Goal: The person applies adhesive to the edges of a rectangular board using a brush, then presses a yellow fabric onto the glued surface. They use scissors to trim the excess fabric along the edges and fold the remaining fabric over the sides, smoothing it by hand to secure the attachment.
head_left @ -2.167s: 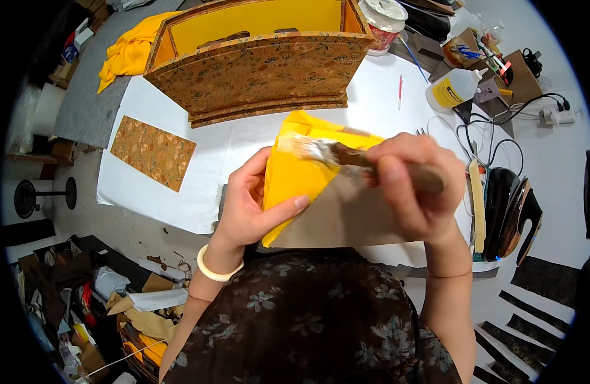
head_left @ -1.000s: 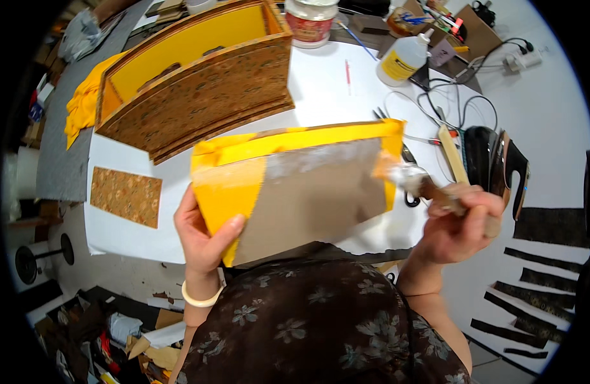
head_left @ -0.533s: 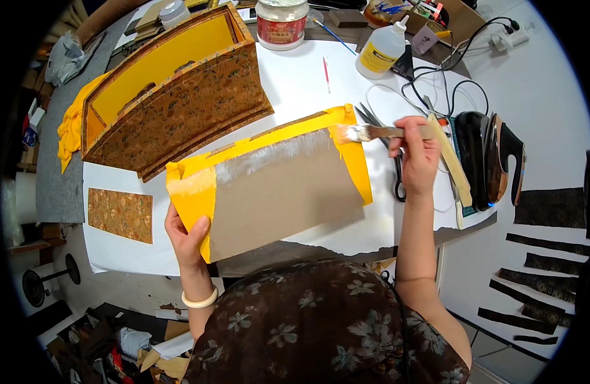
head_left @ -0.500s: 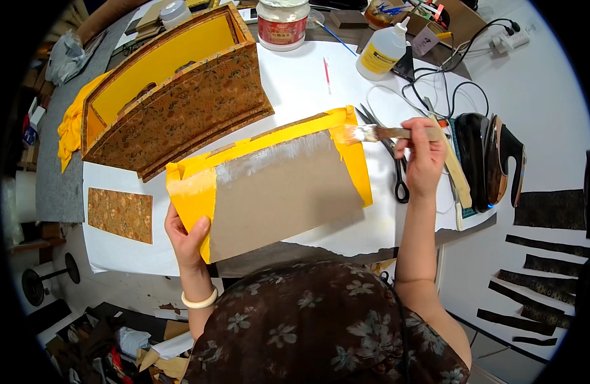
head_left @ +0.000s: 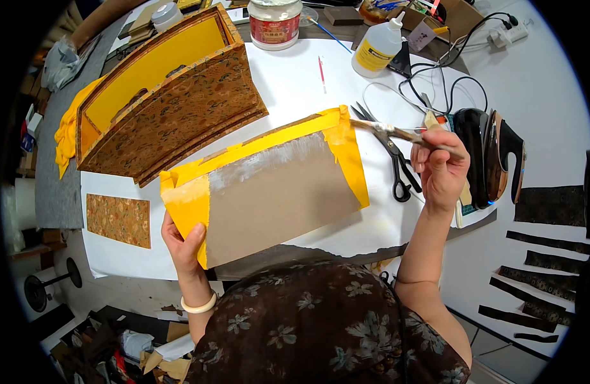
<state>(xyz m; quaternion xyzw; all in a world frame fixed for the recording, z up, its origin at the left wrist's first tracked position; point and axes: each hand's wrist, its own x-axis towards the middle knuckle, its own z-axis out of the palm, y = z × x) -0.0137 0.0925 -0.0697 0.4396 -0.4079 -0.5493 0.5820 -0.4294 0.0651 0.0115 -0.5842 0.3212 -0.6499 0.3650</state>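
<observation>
My left hand (head_left: 183, 246) grips the lower left corner of a grey board (head_left: 276, 198), thumb on top. Yellow fabric (head_left: 351, 168) is folded over the board's left, far and right edges. Whitish wet streaks lie along the far part of the grey face. In my right hand (head_left: 442, 169) is a flat brush (head_left: 407, 135), held by its wooden handle and turned edge-on. Its bristles are at the board's far right corner; whether they touch the fabric I cannot tell. Black scissors (head_left: 392, 153) lie open on the table under the brush.
A curved patterned box (head_left: 192, 121) with yellow lining stands far left, a patterned panel (head_left: 119, 221) nearer. At the back are a white tub (head_left: 274, 32) and a glue bottle (head_left: 378, 51). Cables (head_left: 445, 89) and a dark iron-like device (head_left: 477, 160) lie right.
The brush has moved right, off the fabric's upper face to the corner's outer edge, and has turned edge-on. My right hand has shifted right and nearer; my left keeps its grip on the board.
</observation>
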